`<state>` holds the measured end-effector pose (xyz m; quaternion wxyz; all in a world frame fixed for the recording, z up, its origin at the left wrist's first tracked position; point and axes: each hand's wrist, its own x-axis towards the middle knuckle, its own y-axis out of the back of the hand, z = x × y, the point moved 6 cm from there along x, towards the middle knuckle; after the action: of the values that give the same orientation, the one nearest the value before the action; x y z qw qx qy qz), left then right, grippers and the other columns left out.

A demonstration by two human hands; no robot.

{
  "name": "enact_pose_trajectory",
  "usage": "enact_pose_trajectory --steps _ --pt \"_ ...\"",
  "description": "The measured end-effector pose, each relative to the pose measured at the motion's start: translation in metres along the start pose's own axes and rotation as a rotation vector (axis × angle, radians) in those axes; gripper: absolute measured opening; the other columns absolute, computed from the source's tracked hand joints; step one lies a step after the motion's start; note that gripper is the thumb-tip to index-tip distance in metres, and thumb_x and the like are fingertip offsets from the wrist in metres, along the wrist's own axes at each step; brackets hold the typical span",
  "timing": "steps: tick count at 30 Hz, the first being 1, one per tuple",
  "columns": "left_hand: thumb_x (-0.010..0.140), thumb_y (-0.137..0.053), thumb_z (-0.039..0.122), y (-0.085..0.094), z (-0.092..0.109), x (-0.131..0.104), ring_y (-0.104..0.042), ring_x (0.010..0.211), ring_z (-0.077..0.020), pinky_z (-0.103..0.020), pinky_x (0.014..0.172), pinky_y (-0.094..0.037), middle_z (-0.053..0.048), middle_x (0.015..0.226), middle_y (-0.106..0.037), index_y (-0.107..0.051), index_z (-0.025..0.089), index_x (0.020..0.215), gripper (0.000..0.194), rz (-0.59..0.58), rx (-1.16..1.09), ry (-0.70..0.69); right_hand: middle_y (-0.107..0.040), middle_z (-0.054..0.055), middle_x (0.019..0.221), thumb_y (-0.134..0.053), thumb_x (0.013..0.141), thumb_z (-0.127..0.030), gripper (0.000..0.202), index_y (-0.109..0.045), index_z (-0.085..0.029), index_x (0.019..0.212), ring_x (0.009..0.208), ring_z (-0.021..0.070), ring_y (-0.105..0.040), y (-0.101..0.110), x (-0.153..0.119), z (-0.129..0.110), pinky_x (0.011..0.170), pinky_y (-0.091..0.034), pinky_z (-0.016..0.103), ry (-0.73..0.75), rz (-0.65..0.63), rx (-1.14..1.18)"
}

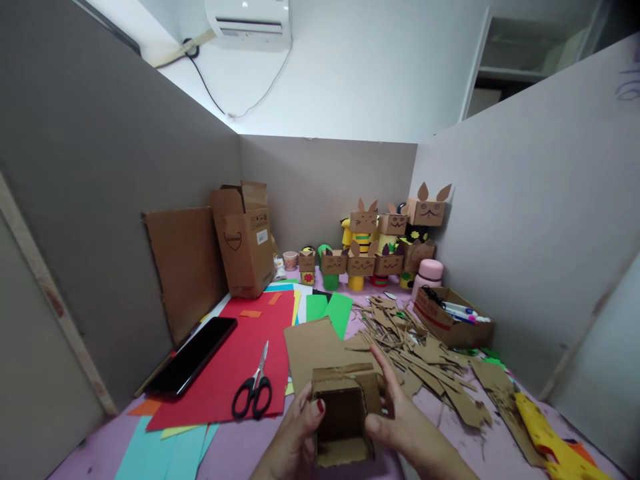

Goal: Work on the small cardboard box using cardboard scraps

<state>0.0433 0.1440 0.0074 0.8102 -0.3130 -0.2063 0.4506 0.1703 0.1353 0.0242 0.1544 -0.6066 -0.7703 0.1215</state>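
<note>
A small cardboard box (345, 455) is held low in front of me, its open side facing me and a flap standing along the top. My left hand (299, 427) grips its left edge, thumb at the front and the other fingers partly hidden behind. On the right side, my right hand (400, 417) has its thumb against the box's edge and its index finger stretched upward. Behind the box lies a flat cardboard sheet (310, 347). Black-handled scissors (257, 383) rest on red paper (210, 393) to the left of my hands.
Cardboard scraps (420, 353) are heaped at the right, near a tray of pens (450, 327) and a yellow glue gun (555, 437). A black phone (195, 360) lies at the left. Animal-faced cardboard figures (361, 265) and a tall carton (245, 247) stand at the back, between grey partitions.
</note>
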Motion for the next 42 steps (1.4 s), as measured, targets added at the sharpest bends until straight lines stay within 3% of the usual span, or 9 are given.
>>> enact_pose_trajectory --steps 7,15,22,28,35,42 --pt "0.070 -0.075 0.037 -0.001 0.000 -0.003 -0.056 0.115 -0.0347 -0.048 0.099 -0.038 -0.014 0.128 -0.059 -0.038 0.027 0.138 0.079 -0.007 -0.019 -0.013 -0.042 0.021 0.142 -0.089 0.051 -0.043 0.140 0.015 -0.022 0.142 0.124 0.0310 -0.049 -0.003 0.001 0.000 0.101 -0.039 0.043 0.006 -0.069 0.028" --pt "0.059 -0.082 0.044 0.000 0.010 -0.011 -0.052 0.119 -0.0366 -0.048 0.103 -0.033 -0.013 0.124 -0.062 -0.053 0.024 0.126 0.076 0.030 0.078 -0.028 -0.040 0.020 0.143 -0.090 0.048 -0.044 0.149 0.025 -0.022 0.140 0.127 0.0305 -0.046 -0.010 -0.001 -0.004 0.102 -0.036 0.043 0.050 -0.132 0.048" --pt "0.049 -0.086 0.049 0.000 0.019 -0.011 -0.044 0.127 -0.0364 -0.048 0.108 -0.025 -0.012 0.126 -0.061 -0.058 0.024 0.119 0.079 -0.019 0.206 -0.100 -0.033 0.024 0.145 -0.089 0.043 -0.048 0.153 0.026 -0.018 0.140 0.130 0.0293 -0.041 -0.011 -0.001 -0.012 0.106 -0.030 0.039 0.051 -0.118 -0.160" --pt "0.047 -0.088 0.047 -0.002 0.019 -0.008 -0.040 0.129 -0.0384 -0.047 0.108 -0.026 -0.014 0.132 -0.055 -0.052 0.023 0.128 0.092 -0.031 0.159 -0.126 -0.031 0.018 0.149 -0.088 0.045 -0.050 0.151 0.024 -0.022 0.142 0.133 0.0274 -0.036 -0.008 0.000 -0.008 0.107 -0.028 0.036 0.043 -0.111 -0.171" --pt "0.053 -0.086 0.043 -0.003 0.018 -0.010 -0.044 0.127 -0.0376 -0.047 0.108 -0.027 -0.013 0.127 -0.060 -0.055 0.023 0.125 0.081 0.006 0.127 -0.144 -0.041 0.017 0.144 -0.089 0.041 -0.052 0.152 0.020 -0.024 0.144 0.131 0.0333 -0.040 -0.010 0.002 -0.001 0.102 -0.036 0.042 0.053 -0.087 -0.038" --pt "0.061 -0.082 0.035 0.002 0.013 -0.003 -0.049 0.122 -0.0360 -0.048 0.105 -0.030 -0.014 0.122 -0.063 -0.062 0.019 0.113 0.057 -0.035 0.093 -0.191 -0.038 0.019 0.146 -0.090 0.044 -0.047 0.149 0.021 -0.028 0.142 0.124 0.0363 -0.047 -0.003 0.009 0.017 0.098 -0.038 0.046 0.016 -0.128 0.106"
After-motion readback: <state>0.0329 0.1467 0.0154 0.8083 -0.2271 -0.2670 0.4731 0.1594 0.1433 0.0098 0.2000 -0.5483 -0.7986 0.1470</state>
